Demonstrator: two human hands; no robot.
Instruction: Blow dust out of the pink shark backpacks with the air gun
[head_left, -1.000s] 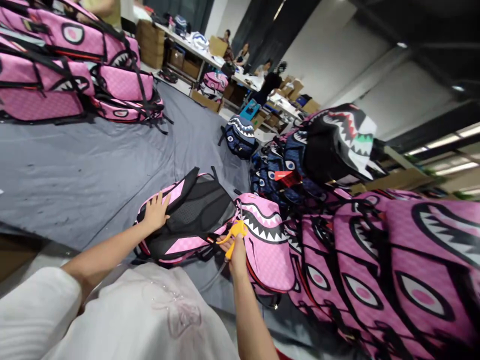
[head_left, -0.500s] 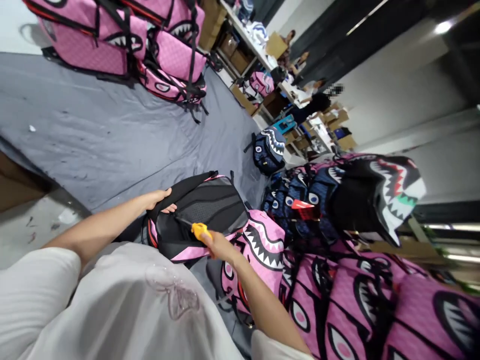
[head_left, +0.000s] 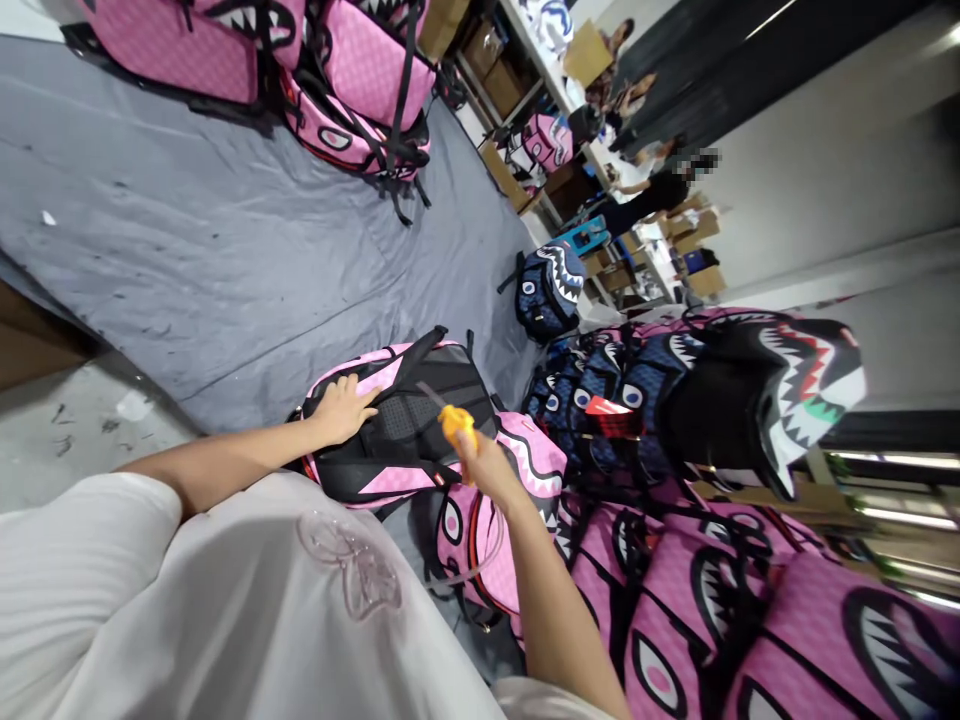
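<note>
Now left hand (head_left: 341, 408) spread on one pink backpack (head_left: 405, 440); right hand (head_left: 484, 468) clamps one yellow tool (head_left: 456, 424).

Cloth, mesh and plastic around the hands.
Under the left hand (head_left: 343, 408), the backpack (head_left: 409, 465) is pink cloth with a fine checked texture and a matt black mesh back panel. The tool (head_left: 456, 425) gripped in the right hand (head_left: 484, 465) is glossy yellow plastic, with a clear soft tube (head_left: 480, 572) hanging below it. Beyond both hands the sheet (head_left: 225, 260) is matt grey cloth, creased and scuffed. Left of the left arm, the floor (head_left: 67, 430) looks like rough bare concrete.
</note>
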